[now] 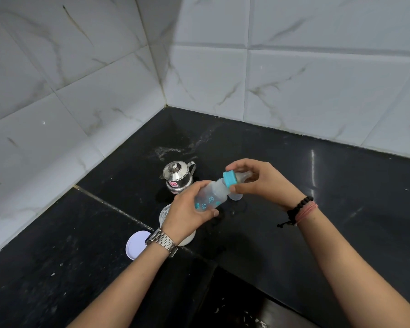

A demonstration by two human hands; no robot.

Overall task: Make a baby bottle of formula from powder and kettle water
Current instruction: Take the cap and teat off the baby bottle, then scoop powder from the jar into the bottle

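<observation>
Marble-patterned wall tiles meet in a corner behind the black table (317, 209). Above it, the baby bottle (211, 196) is held tilted, its long axis running from near-left to far-right, teat end pointing far-right and slightly up. The left hand (189, 209) wraps its body; the right hand (258, 178) pinches the blue collar (230, 179) with curled fingers. If the collar comes loose at this tilt, any contents could spill, though the bottle looks empty. A steel kettle (176, 176) stands just behind, and could be knocked.
</observation>
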